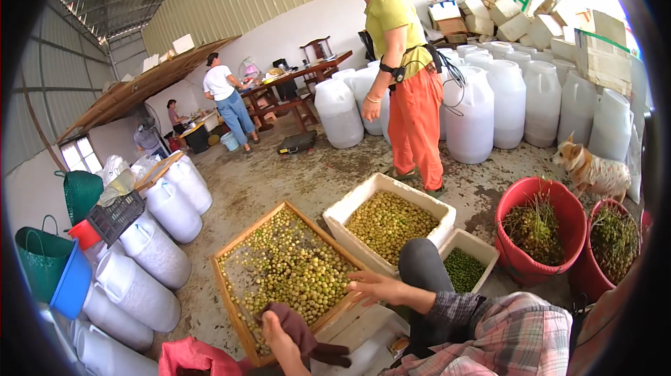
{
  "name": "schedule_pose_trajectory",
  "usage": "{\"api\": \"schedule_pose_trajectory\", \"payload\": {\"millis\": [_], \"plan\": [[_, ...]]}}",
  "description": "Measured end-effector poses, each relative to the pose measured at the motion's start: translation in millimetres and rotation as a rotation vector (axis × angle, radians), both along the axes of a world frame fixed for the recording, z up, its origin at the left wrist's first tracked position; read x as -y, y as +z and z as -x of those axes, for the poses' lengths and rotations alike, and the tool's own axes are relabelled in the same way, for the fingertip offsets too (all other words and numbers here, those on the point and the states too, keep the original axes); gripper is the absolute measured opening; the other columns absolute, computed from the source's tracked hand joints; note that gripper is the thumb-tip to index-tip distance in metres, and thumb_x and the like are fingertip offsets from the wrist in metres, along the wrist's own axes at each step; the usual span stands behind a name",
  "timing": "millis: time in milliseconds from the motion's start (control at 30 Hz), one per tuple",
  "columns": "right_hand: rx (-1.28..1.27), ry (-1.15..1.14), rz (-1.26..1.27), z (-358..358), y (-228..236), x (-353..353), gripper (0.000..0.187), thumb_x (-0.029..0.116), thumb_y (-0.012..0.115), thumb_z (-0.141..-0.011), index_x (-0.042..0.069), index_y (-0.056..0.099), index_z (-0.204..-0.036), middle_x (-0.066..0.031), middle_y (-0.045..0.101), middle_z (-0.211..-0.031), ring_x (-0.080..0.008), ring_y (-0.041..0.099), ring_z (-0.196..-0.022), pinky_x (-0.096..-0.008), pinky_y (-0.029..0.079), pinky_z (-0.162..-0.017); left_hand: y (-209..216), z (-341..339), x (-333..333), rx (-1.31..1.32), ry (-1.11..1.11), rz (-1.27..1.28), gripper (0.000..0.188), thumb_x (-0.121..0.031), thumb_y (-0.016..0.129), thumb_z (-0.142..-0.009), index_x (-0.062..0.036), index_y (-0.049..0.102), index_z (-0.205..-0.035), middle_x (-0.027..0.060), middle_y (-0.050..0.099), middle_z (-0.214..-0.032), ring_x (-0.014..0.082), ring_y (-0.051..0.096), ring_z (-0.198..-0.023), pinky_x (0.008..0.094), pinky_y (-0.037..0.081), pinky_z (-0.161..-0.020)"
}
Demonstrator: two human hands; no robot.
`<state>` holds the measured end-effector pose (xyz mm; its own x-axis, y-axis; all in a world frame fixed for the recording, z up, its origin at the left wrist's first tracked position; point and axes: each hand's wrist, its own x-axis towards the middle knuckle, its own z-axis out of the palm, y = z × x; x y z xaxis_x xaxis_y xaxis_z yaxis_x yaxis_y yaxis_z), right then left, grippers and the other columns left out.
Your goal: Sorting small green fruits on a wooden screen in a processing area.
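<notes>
Wooden-framed tray (235, 308), low in front of the wearer, holds a loose spread of round yellow-green fruit (297, 257). Left hand (281, 344) is at the tray's near edge, thumb pressed against a maroon cloth (299, 327), so it reads as a pinch; dark ends of the cloth dangle right of the hand. Right hand (388, 291) is empty, fingers spread, at the tray's right edge. Can't tell if the fingertips touch the rim or just hover.

Hard to see: the left fingers are mostly behind the cloth, so can't say how tight the grip is. Cloth and left hand also cover part of the tray's near rim. Red sack (192, 355), near side of tray, is cut off by the lower edge; contents unclear.

Around the tray: foam box (356, 247) of similar fruit just beyond its right side. Bent knee (423, 268) blocks that box's near corner and part of a smaller box (488, 265) of green fruit. Further right, red tub (514, 264) of cut plants, then a dog (597, 170) behind it. White barrels (171, 208) line up left of the tray. Past the foam box, a person in a yellow shirt (400, 19) stands in front of more barrels (468, 124).
</notes>
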<state>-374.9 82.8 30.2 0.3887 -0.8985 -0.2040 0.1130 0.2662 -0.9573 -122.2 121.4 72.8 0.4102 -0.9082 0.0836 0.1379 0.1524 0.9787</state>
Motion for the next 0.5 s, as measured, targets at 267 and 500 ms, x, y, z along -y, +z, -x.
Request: {"api": "schedule_pose_trajectory", "payload": {"millis": [267, 500], "plan": [[0.668, 0.003, -0.278, -88, -9, 4, 0.046, 0.024, 0.063, -0.091, 0.0, 0.047, -0.127, -0.0086, 0.058, -0.12, -0.0167, 0.057, -0.108, -0.0322, 0.048, -0.092, -30, 83, 6, -0.922, -0.628, 0.254, 0.062, -0.044, 0.044, -0.098, 0.0004, 0.033, -0.139, 0.0133, 0.043, -0.138, 0.0268, 0.038, -0.13, 0.039, 0.029, -0.11], [0.183, -0.172, 0.556, -82, -43, -8, 0.044, 0.022, 0.04, -0.101, -0.001, 0.041, -0.138, -0.0128, 0.044, -0.139, -0.0203, 0.049, -0.122, -0.0302, 0.043, -0.098, -38, 104, 1, 0.433, -0.332, -0.059, 0.102, -0.056, 0.049, -0.092, 0.0069, -0.013, -0.145, 0.0303, -0.003, -0.152, 0.0392, 0.007, -0.143, 0.0407, 0.02, -0.113]]}}
